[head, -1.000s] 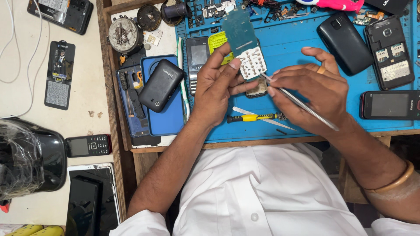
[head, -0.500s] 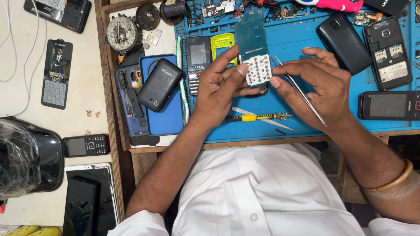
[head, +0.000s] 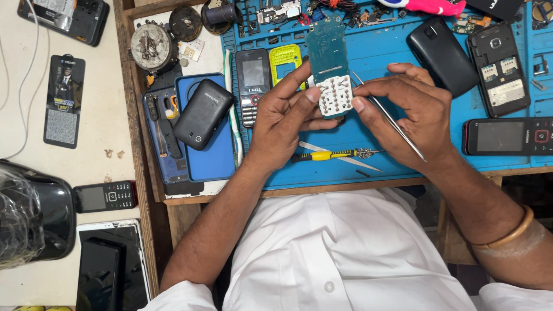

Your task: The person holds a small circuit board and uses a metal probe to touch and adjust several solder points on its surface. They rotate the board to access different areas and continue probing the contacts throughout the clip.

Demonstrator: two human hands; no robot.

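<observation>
Nearest me, below the blue work mat (head: 403,161), my white shirt (head: 345,253) filled the bottom of the view, and a gold bangle (head: 510,233) sat on my right forearm. On the mat's near edge, just under my hands, lay a yellow-handled screwdriver (head: 331,154) crossing a pair of flat tweezers (head: 345,158). Above those, over the middle of the mat, my left hand (head: 282,124) was closed around a phone circuit board (head: 331,66), thumb and fingers pinching its lower end, where the white keypad contacts faced up; the green upper part stood clear of my fingers. My right hand (head: 412,112) was closed on thin metal tweezers (head: 397,124), forefinger and thumb touching the board's right edge. Left of my left hand on the mat stood a dark bar phone (head: 252,83) and a yellow-green phone frame (head: 285,60). At the mat's left edge a black phone (head: 203,114) rested on a blue case (head: 210,155). At the right side lay a black phone with a screen (head: 507,136), and beyond it a black back cover (head: 440,55) and an opened phone (head: 498,63). Small parts were scattered along the far edge.
</observation>
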